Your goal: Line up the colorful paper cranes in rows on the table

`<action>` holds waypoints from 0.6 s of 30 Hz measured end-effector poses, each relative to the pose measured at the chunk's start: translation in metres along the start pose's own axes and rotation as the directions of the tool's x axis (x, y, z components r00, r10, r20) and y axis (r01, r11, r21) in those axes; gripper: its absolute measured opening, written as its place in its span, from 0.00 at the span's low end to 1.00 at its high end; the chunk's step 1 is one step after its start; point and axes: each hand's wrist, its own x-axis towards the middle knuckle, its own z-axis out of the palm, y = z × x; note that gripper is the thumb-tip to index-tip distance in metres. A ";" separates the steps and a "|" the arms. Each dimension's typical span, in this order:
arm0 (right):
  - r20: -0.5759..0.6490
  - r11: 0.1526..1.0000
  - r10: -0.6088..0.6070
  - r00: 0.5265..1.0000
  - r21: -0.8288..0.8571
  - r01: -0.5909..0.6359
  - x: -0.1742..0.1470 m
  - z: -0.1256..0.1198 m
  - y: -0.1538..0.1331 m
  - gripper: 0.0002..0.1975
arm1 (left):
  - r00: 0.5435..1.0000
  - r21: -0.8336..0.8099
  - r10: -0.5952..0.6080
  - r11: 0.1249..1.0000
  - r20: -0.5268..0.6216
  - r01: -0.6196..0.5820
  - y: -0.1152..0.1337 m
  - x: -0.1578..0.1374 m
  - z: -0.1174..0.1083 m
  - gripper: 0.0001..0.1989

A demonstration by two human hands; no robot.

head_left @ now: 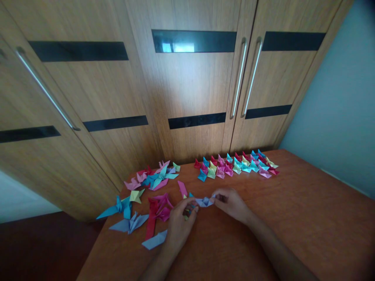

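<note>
Between my two hands, a small pale lavender origami boat (205, 201) is held just above the table. My left hand (181, 220) pinches its left end between thumb and fingers. The right end is pinched by my right hand (230, 203). Beneath and behind my left hand, bits of yellow and blue folded paper show, partly hidden. A pink paper strip (182, 188) lies just beyond that hand. To its left rest a red and magenta folded piece (155, 210) and a lavender folded strip (155, 240).
Rows of small coloured paper boats (234, 166) stand at the back of the brown table (307, 218). Several origami cranes lie at the left, among them a blue one (118, 208) and a lavender one (130, 223). Wooden cupboard doors (193, 86) rise behind the table.
</note>
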 end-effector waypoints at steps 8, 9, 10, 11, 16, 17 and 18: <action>-0.663 0.885 0.195 0.723 -0.199 -0.421 -0.017 -0.089 0.062 0.23 | 0.999 -0.004 0.034 0.999 0.039 -0.034 0.002 -0.003 -0.001 0.09; -0.685 0.838 0.209 0.698 -0.243 -0.489 -0.021 -0.100 0.070 0.23 | 0.998 -0.005 0.045 0.999 0.047 -0.045 0.002 -0.003 -0.001 0.09; -0.697 0.779 0.224 0.682 -0.292 -0.555 -0.025 -0.108 0.077 0.22 | 0.997 -0.006 0.057 0.998 0.055 -0.057 0.002 -0.003 -0.002 0.09; -0.696 0.711 0.250 0.673 -0.340 -0.616 -0.029 -0.116 0.083 0.22 | 0.996 -0.004 0.068 0.998 0.061 -0.068 0.003 -0.003 -0.002 0.09; -0.622 0.406 0.424 0.659 -0.519 -0.752 -0.037 -0.130 0.097 0.23 | 0.992 0.015 0.096 0.995 0.078 -0.098 0.006 -0.004 -0.003 0.09; -0.600 0.383 0.443 0.666 -0.545 -0.746 -0.037 -0.130 0.098 0.23 | 0.992 0.017 0.098 0.995 0.081 -0.100 0.007 -0.004 -0.003 0.09; -0.581 0.369 0.456 0.674 -0.566 -0.737 -0.036 -0.129 0.099 0.23 | 0.991 0.020 0.099 0.995 0.085 -0.101 0.007 -0.004 -0.003 0.09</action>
